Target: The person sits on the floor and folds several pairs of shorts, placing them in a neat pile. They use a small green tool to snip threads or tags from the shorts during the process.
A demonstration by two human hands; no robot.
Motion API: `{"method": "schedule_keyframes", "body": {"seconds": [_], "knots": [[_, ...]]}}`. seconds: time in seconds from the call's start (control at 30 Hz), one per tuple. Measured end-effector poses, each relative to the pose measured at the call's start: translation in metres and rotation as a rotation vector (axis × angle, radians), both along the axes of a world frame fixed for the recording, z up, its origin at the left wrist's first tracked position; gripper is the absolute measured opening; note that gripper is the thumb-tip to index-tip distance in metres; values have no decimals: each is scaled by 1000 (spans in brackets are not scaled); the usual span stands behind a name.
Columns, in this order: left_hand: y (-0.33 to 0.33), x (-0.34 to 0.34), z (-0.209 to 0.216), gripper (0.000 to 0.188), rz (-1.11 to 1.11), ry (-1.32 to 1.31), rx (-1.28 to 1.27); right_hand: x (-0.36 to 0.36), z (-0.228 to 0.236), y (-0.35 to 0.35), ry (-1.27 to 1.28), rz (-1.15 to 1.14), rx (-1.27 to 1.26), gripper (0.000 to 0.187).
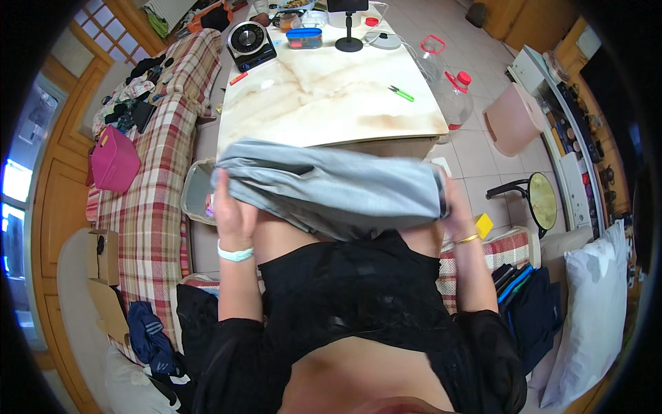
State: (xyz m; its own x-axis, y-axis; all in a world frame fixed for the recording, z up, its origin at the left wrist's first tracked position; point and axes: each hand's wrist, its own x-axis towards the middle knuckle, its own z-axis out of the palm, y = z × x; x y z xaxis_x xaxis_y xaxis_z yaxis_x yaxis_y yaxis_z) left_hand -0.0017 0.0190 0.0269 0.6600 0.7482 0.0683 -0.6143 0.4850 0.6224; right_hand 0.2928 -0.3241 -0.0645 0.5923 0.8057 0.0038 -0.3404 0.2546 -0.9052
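A light grey garment (331,183) is stretched sideways over my lap, close to the near edge of the marble-patterned table (310,110). Its folds are loose and partly blurred, so I cannot tell what kind of garment it is. At its left end, my left hand (236,219) is closed on the cloth, the thumb up along the edge. My right hand (455,209), somewhat blurred, grips the other end, where a dark edge shows. The fingers of both hands are partly hidden by the fabric.
Green-handled snips (401,94) and a black round-faced device (250,45) lie on the table. A pale bin (196,193) stands left of my knees. Folded dark clothes (531,303) are stacked at my right. Large plastic bottles (455,103) stand beyond the table's right side.
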Motion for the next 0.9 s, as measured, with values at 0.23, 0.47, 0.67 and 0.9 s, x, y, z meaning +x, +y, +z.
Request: {"method": "schedule_keyframes", "body": {"seconds": [0.23,0.47,0.67,0.9], "knots": [[-24,13,-9,36,-3,69,267,23,103,4,-477,-760,-41,31],[-99,52,20,48,-184,270,1228,-99,119,94,-1198,-122,-56,77],[-88,51,15,60,-151,374,1233,-91,121,111,-904,-92,-105,23],[-48,43,-13,73,-421,1143,1806,-19,156,98,-544,-305,112,13]]}}
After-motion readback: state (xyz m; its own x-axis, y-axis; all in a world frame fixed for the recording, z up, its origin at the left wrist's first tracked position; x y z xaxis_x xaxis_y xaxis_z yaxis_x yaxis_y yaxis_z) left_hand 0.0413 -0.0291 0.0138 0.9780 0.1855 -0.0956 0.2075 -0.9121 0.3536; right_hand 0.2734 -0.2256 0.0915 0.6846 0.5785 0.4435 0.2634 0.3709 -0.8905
